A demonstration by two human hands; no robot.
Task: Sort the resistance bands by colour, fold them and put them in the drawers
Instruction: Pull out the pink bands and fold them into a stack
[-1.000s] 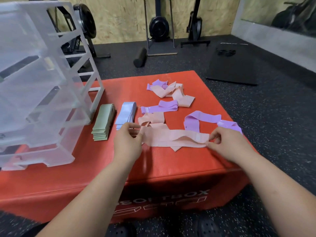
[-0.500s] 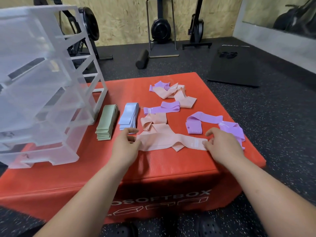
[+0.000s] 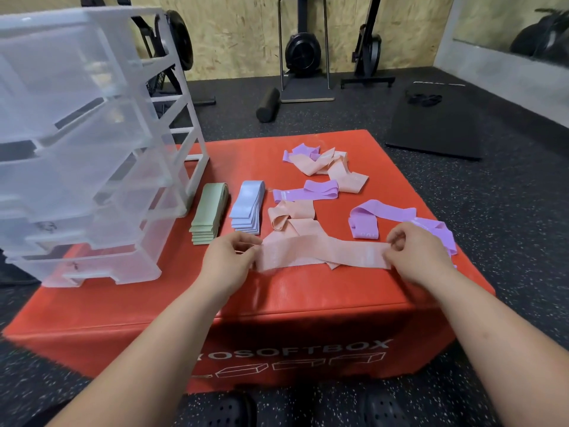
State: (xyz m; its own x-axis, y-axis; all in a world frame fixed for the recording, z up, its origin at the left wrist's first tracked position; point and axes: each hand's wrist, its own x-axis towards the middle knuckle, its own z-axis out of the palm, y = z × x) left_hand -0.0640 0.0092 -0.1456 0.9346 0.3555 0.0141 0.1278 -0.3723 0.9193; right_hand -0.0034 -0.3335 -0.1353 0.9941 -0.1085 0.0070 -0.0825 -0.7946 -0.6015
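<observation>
The left hand [image 3: 229, 255] and right hand [image 3: 415, 257] each pinch an end of one pink resistance band [image 3: 320, 252], stretched over the red soft box [image 3: 308, 292] at frame centre, one green stack [image 3: 209, 217] and one blue stack [image 3: 248, 211] just beyond, one clear drawer unit [image 3: 92, 134] upper left.

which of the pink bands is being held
The pink band stretched flat in front, its ends pinched by the left hand and right hand; the other pink bands lie loose farther back.

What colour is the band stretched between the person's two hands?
Peach-pink. The stretched band shows best in the head view, the only one.
</observation>
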